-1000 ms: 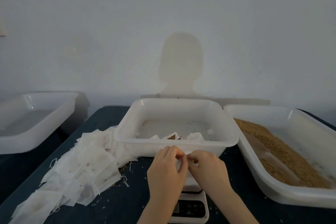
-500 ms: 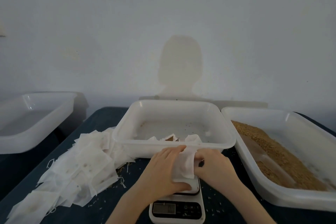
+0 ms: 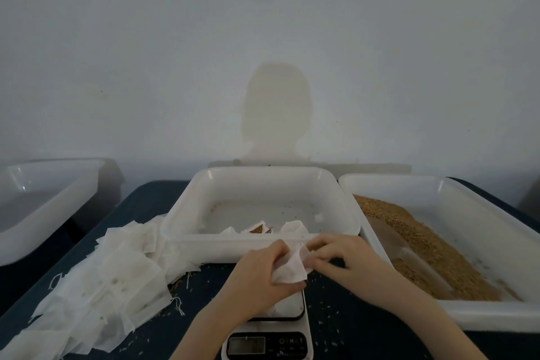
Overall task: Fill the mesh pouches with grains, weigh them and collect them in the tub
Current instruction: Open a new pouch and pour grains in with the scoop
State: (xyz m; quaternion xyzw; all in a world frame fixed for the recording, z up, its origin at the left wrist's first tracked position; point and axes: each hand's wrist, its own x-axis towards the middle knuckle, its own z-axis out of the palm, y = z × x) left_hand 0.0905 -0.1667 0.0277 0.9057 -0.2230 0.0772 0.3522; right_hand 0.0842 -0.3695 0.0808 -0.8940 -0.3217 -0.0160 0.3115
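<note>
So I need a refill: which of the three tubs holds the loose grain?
The right tub, with brown grain heaped inside. The middle tub holds a few pouches; the left tub shows none.

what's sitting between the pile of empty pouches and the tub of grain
In the head view, the middle tub, and nearer the camera both hands holding a pouch over the scale.

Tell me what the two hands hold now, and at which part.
One white mesh pouch, above the scale. The left hand grips its left side; the right hand pinches its upper right edge.
</note>
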